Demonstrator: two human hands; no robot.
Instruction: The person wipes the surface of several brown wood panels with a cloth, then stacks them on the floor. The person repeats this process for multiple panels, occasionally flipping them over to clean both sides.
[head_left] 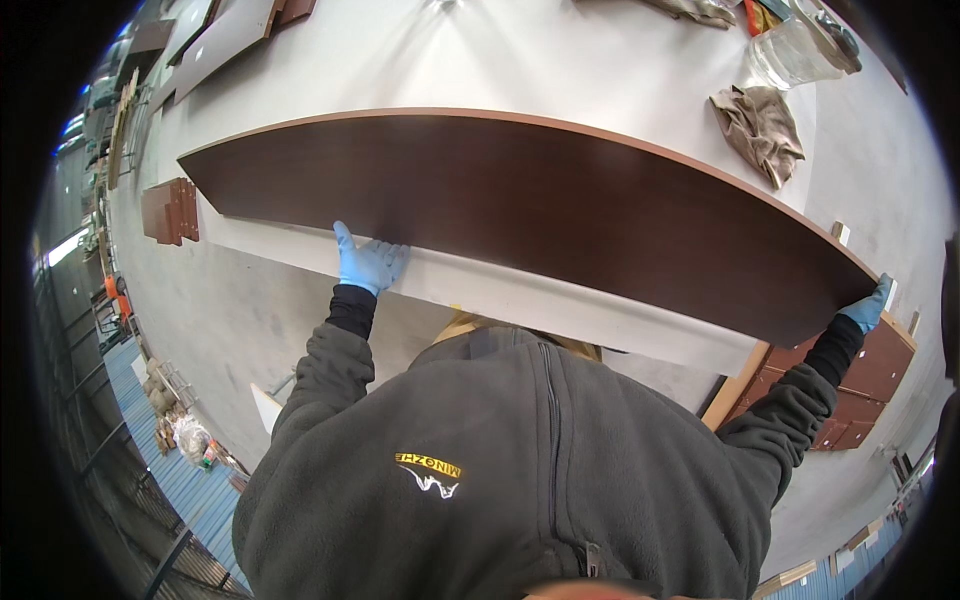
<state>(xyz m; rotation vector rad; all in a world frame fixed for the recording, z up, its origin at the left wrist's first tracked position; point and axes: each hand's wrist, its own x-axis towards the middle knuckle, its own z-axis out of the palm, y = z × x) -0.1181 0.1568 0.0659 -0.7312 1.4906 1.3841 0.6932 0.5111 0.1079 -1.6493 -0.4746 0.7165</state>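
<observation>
A long dark brown wooden board (520,210) spans the view in front of my body, raised at a slant over a white work table (480,280). Its far edge shows as a lighter reddish-brown strip. My left hand (372,264), in a blue glove, holds the board's near edge left of the middle. The left thumb lies over the board's face, while the other fingertips are partly hidden at the edge. At the right end, my right hand (868,306), also gloved in blue, is closed around the board's corner, and some of its fingers are out of sight.
Crumpled brownish cloth (760,132) and a clear plastic container (795,52) lie beyond the board at the far right. Stacked reddish-brown panels (850,390) stand near my right arm. Smaller brown panels (170,212) sit at the left, with more panels (225,45) at the far left.
</observation>
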